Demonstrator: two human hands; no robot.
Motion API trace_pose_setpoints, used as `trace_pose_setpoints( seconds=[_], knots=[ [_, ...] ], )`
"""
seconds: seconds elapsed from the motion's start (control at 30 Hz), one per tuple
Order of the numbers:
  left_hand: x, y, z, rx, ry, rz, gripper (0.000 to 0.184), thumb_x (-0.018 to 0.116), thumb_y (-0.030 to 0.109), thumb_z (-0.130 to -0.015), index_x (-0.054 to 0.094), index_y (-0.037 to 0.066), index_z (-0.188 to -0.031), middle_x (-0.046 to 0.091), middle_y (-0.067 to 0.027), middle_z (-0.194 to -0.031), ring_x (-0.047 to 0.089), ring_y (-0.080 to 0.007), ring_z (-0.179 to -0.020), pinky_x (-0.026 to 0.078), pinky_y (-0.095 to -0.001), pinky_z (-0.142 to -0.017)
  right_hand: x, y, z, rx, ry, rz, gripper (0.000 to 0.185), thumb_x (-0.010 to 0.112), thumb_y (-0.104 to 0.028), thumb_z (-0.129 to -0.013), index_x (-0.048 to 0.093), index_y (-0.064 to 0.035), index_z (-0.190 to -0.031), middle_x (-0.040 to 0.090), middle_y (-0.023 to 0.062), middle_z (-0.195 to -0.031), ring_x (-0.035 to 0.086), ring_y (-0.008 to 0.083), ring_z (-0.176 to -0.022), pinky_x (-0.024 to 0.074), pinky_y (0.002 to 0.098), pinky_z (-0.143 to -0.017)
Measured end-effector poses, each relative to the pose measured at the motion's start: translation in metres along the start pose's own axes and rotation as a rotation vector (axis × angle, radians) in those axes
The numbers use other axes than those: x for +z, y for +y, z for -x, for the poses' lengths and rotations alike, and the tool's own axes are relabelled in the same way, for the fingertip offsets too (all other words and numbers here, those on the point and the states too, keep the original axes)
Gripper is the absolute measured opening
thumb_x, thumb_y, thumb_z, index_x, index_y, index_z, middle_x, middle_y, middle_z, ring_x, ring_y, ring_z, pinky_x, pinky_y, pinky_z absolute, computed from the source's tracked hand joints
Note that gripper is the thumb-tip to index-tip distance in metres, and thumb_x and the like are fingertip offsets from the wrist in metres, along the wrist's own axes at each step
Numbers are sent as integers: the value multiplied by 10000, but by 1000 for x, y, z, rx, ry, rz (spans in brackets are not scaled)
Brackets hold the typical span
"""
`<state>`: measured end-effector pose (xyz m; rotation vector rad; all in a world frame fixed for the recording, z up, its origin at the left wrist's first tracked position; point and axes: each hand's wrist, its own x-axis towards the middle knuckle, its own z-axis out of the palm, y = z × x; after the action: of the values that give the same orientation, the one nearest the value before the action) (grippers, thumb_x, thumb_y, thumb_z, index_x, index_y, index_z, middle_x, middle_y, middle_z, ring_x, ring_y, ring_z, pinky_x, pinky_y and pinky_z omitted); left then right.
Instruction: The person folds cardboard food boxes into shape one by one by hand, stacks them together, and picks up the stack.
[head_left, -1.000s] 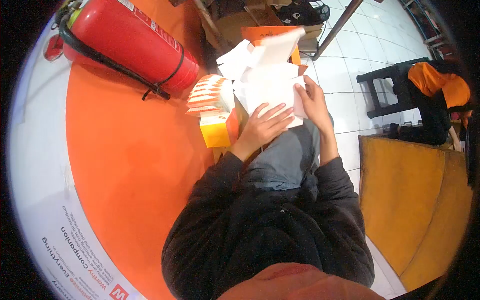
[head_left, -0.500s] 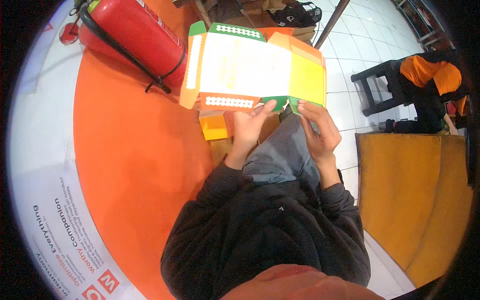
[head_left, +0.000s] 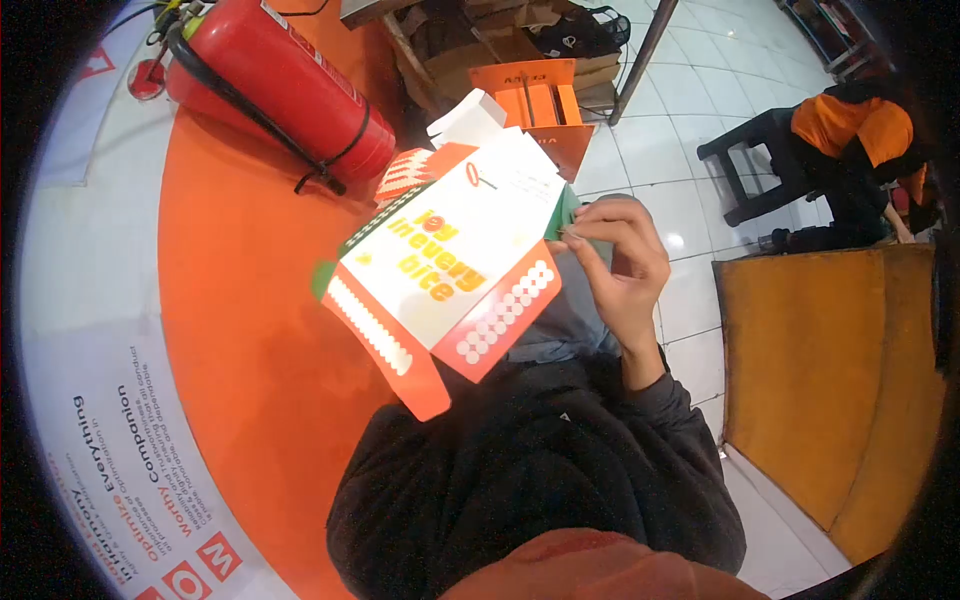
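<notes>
The right hand (head_left: 634,268) pinched a green flap (head_left: 565,205) of the carton (head_left: 425,285), which slanted toward lower-left frame, the unseen left hand's grip unclear.

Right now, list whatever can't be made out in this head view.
Left hand: head view, hidden behind the "joy in every bite" carton.
Patterned cardboard stack: head view, mostly covered by that carton.
Wording on the fire extinguisher label: head view, print too small.
Body beyond the other person's forearm: head view, partly lost in the dark lens border.
</notes>
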<state>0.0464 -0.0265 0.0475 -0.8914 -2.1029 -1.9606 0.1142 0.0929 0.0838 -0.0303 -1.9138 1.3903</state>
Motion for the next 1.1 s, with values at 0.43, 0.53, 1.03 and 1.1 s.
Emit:
trace_pose_setpoints(
  seconds=[0.43, 0.53, 1.03, 1.1],
  knots=[
    [-7, -14, 20, -375, -41, 430, 236, 673, 62, -840, 642, 12, -1068, 660, -109, -1007, 618, -222, -938, 481, -333, -815, 24, 28, 20, 80, -44, -8, 334, 674, -69, -787, 619, 43, -1096, 640, 175, -1129, 639, 308, -1022, 498, 364, -890],
    [-8, -11, 14, -220, -94, 202, 246, 681, 58, -831, 643, 12, -1069, 659, -115, -1009, 619, -234, -949, 480, -338, -826, 13, 82, 32, -26, -136, 124, 307, 699, -49, -766, 624, -11, -1061, 655, 163, -1056, 657, 326, -937, 525, 356, -815],
    [-29, -41, -16, -419, -176, 483, 627, 658, 43, -856, 343, -16, -1395, 480, -138, -1323, 465, -195, -1205, 380, -317, -1015, -22, 62, 7, 419, 286, 95, 197, 639, -158, -907, 681, 30, -947, 664, 62, -793, 581, 101, -739, 472, 243, -688],
    [-28, -40, -10, -628, -317, 489, 567, 653, 58, -865, 399, -19, -1366, 528, -133, -1266, 495, -188, -1169, 394, -321, -997, -27, 66, 8, 464, 310, 159, 182, 658, -149, -889, 676, 24, -944, 663, 78, -824, 590, 120, -762, 470, 250, -714]
  ],
)
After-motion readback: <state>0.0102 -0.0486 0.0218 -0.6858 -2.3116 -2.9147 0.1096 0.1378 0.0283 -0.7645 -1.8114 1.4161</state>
